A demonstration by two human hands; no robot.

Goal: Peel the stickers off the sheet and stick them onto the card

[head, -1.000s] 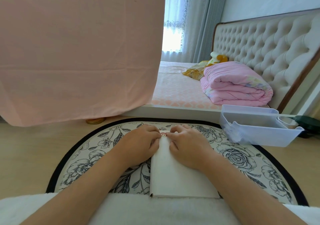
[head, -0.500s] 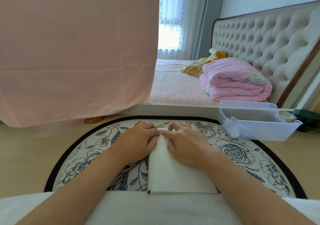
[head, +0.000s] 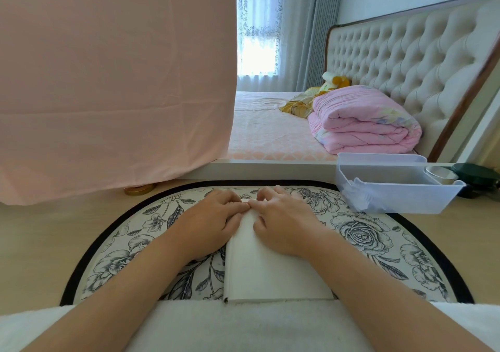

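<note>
Nearest the viewer, a white cloth point(head: 243, 327) covers the near edge of the white card point(head: 270, 270), which lies flat on a round floral mat point(head: 365, 235). Both forearms reach forward along the card's sides. The left hand point(head: 213, 224) rests palm down beside the card's left edge. The right hand point(head: 286, 224) lies on its right half with the thumb on the card. The fingers point(head: 233, 206) of both hands are curled, and their tips meet at the card's far end. Whether they pinch anything there cannot be told.

One second ago a small red sticker showed between the fingertips at the card's far end. The fingertips have since closed over that spot and the sticker is hidden. Both hands have kept their places.

Right of and beyond the card stands a translucent plastic bin point(head: 392, 189). Beyond the card lies a bed point(head: 270, 135) with a folded pink quilt point(head: 362, 124), and a hanging pink cloth point(head: 108, 81) is to the far left.
</note>
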